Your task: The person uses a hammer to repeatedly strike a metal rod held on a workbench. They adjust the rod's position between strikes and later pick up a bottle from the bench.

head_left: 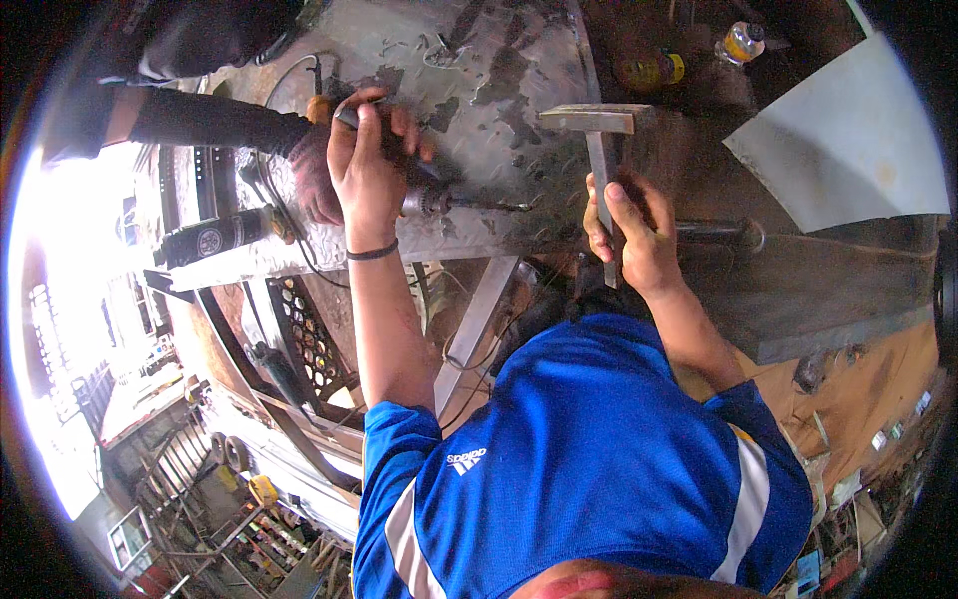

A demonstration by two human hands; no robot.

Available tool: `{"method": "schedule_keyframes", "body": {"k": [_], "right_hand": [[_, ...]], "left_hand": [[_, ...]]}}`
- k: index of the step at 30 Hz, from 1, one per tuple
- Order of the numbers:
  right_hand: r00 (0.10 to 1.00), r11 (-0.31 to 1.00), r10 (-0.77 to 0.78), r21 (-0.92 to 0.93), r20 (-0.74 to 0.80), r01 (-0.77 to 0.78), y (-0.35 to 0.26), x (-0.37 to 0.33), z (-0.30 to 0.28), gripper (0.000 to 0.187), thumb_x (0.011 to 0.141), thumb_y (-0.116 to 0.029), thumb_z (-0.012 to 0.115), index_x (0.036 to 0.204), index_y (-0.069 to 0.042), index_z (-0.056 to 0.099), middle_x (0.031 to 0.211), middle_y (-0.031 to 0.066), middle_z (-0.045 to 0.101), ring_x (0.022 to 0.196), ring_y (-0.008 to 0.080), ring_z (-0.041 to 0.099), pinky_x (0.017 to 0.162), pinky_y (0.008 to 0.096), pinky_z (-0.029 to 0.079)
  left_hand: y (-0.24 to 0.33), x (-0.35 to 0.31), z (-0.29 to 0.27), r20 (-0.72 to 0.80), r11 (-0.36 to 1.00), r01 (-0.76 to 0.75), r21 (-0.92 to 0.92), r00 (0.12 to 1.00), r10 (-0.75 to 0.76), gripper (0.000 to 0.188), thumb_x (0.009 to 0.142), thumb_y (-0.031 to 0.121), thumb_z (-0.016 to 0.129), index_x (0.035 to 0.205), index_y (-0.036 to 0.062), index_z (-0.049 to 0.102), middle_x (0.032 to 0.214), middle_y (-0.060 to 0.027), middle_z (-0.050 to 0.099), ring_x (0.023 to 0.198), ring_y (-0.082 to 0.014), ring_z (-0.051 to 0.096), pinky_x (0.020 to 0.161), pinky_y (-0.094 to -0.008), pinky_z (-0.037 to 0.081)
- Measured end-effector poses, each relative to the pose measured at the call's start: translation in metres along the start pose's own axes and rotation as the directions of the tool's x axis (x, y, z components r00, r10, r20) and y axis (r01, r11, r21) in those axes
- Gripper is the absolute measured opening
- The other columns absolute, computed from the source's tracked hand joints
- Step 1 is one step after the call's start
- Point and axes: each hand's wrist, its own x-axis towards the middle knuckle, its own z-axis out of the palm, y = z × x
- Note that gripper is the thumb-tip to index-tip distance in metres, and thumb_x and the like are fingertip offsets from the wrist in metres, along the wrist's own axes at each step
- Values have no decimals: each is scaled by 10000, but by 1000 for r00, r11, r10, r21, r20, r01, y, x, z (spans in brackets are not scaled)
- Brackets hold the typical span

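My right hand (644, 230) is closed around the flat metal handle of a T-shaped hammer (594, 120), its head held up over the edge of a worn tread-patterned metal plate (479, 90). My left hand (371, 165), with a dark band at the wrist, has its fingers bent around a dark object (404, 160) whose kind I cannot make out. Just below it, a drill chuck (427, 204) with a long bit points right across the plate; the drill's body is mostly hidden. A co-worker's hand (317, 180), dark-sleeved, reaches in from the left beside my left wrist.
A black power tool (215, 238) lies on the plate's left edge, with a cable near it. Two bottles (740, 43) stand at the far right, near a pale metal sheet (848, 140). Metal bars and frames (299, 329) lie below left. A metal pipe (718, 233) extends beyond my right hand.
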Motion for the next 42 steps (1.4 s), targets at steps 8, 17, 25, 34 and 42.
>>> {"method": "schedule_keyframes", "body": {"k": [8,17,25,34,42], "right_hand": [[999,997,38,-65,14,-37,3,5,-8,358,1052,-377,547,1147,-34,586,685,30,564,519,84,482,482,241,392],[998,998,65,-24,11,-64,6,8,-7,382,1060,-387,515,1157,-26,592,655,32,553,502,88,473,467,242,378],[999,999,38,21,15,-38,3,11,4,337,1071,-349,513,1141,-32,604,637,-9,493,514,59,472,452,225,359],[998,954,-36,-294,47,49,-2,11,22,286,1056,-307,567,1071,-23,592,627,-27,515,511,55,473,466,243,390],[906,608,-393,-693,160,386,-76,28,69,382,1047,-344,558,874,-10,494,602,144,547,551,312,594,551,413,477]], "left_hand": [[-8,5,-6,-64,998,42,45,997,-39,281,1110,340,411,1278,123,469,812,-82,527,580,-147,439,461,-288,369],[-16,10,-4,53,996,61,58,997,-64,394,1100,392,410,1292,57,487,796,-65,499,609,-162,458,511,-297,393],[-17,9,-10,130,995,98,6,987,-98,424,1093,420,420,1301,54,474,723,-29,418,578,-135,413,507,-283,371],[-16,1,-4,88,994,14,105,996,-23,346,1083,357,505,1210,35,519,711,-22,462,565,-113,438,496,-262,380],[-14,2,-8,209,808,-8,590,967,-143,520,811,109,863,668,132,363,597,79,411,569,-29,357,493,-235,299]]}}
